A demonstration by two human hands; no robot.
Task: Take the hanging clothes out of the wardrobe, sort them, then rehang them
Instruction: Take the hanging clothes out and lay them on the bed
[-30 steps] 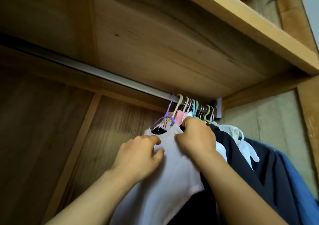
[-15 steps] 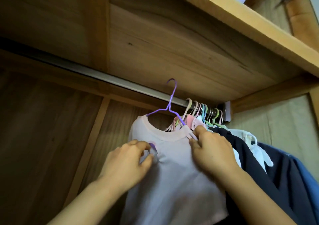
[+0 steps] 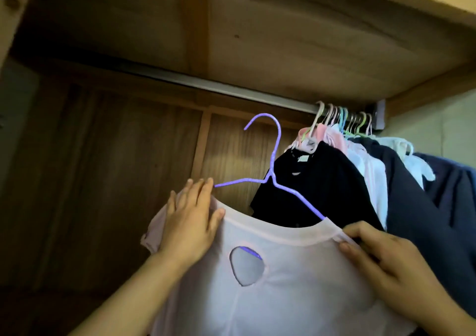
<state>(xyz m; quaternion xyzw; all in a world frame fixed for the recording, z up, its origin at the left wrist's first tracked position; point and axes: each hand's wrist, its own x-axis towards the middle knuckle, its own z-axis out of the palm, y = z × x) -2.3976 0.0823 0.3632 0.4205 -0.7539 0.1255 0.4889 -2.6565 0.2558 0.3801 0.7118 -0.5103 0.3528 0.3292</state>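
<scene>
A pale pink top (image 3: 283, 292) with a keyhole cut-out hangs on a purple wire hanger (image 3: 273, 178), whose hook is off the rail and in the air. My left hand (image 3: 190, 222) grips the top's left shoulder. My right hand (image 3: 386, 261) pinches its right shoulder at the neckline. Several clothes (image 3: 334, 181), black, pink, white and navy, hang bunched at the right end of the metal rail (image 3: 231, 88).
The wardrobe's wooden shelf (image 3: 309, 39) runs above the rail. Its dark wooden back panel (image 3: 116, 168) fills the left side. The rail bracket (image 3: 380, 115) sits at the right wall.
The purple hanger with the pink top has come off the rail and moved left and down, away from the other clothes. Both hands shifted to the top's shoulders.
</scene>
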